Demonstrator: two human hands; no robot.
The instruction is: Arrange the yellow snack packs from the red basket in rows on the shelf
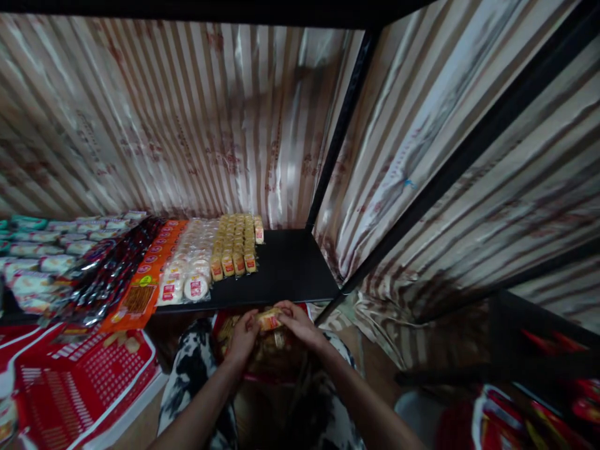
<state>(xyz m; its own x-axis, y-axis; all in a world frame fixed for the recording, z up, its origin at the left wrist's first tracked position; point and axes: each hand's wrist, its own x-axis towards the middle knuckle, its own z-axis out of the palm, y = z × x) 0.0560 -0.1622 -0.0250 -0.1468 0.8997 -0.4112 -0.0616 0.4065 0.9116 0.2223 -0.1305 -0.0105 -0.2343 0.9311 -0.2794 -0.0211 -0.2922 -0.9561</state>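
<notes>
Between my left hand and my right hand is a small yellow wrapped snack pack with a red label. The fingers of both hands pinch its ends. Beneath them, between my knees, sits a red basket with more yellow packs inside, dim and partly hidden by my hands. Ahead on the black shelf, rows of matching yellow packs stand close together. One pack stands at the back right of these rows.
Left of the yellow packs lie round white wrapped snacks, orange packets, dark packets and white packets. A red basket stands at lower left. Black posts frame the shelf before striped sheeting. Colourful packages sit at lower right.
</notes>
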